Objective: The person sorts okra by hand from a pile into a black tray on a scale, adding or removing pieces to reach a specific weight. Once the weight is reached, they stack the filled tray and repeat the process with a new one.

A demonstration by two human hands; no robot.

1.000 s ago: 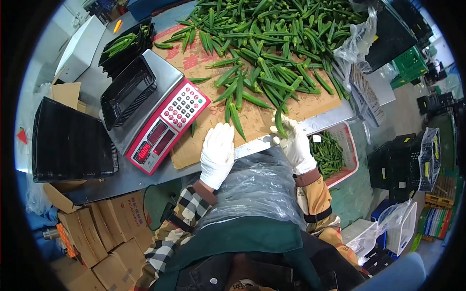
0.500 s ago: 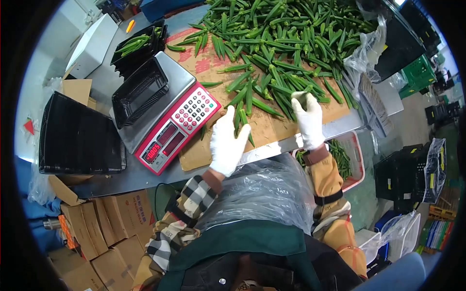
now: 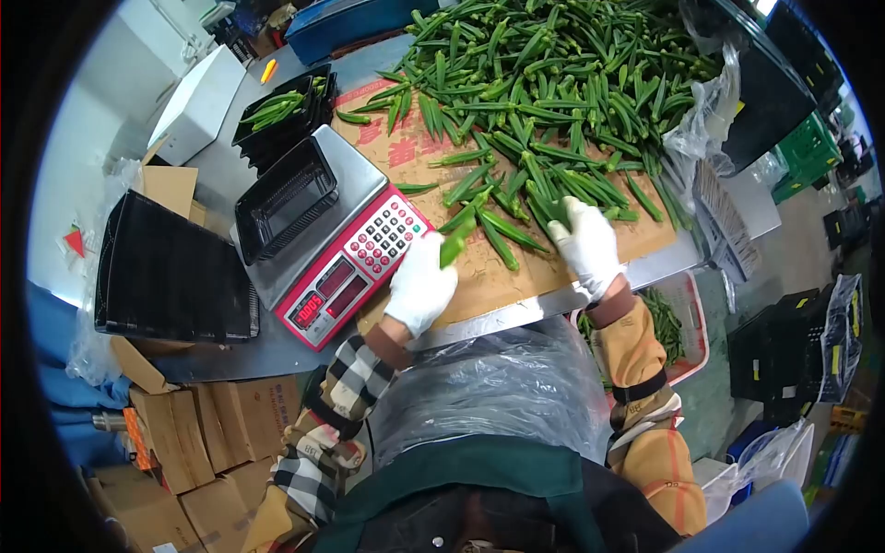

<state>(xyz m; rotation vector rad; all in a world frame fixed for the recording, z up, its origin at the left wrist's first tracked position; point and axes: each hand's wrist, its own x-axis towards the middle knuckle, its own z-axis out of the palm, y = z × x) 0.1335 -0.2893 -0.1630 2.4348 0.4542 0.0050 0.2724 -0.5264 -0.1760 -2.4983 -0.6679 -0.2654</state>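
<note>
Pinched in my left hand (image 3: 422, 288), in a white glove, is a green okra pod (image 3: 456, 241), raised over the cardboard beside the scale. My right hand (image 3: 590, 249), also gloved in white, is at the near edge of the okra pile (image 3: 562, 83). Its thumb and fingers are apart and bent toward the pods, with no pod clearly gripped between them. A few loose okra pods (image 3: 499, 241) lie on the cardboard sheet (image 3: 479, 290) between my hands. Left of my left hand stands a red and silver scale (image 3: 359, 249) with a black plastic tray (image 3: 286, 200) on its plate.
Stacked black trays (image 3: 281, 120), the top one holding okra, stand behind the scale. A large black crate (image 3: 175, 267) is at the left. Below the table's right edge sits a basket (image 3: 702, 323) with okra. A brush (image 3: 724, 217) and clear plastic (image 3: 710, 120) lie at the right.
My left hand has moved slightly left and down and now lifts an okra pod. My right hand has shifted a little lower beside the pile. The whole view has tilted slightly.
</note>
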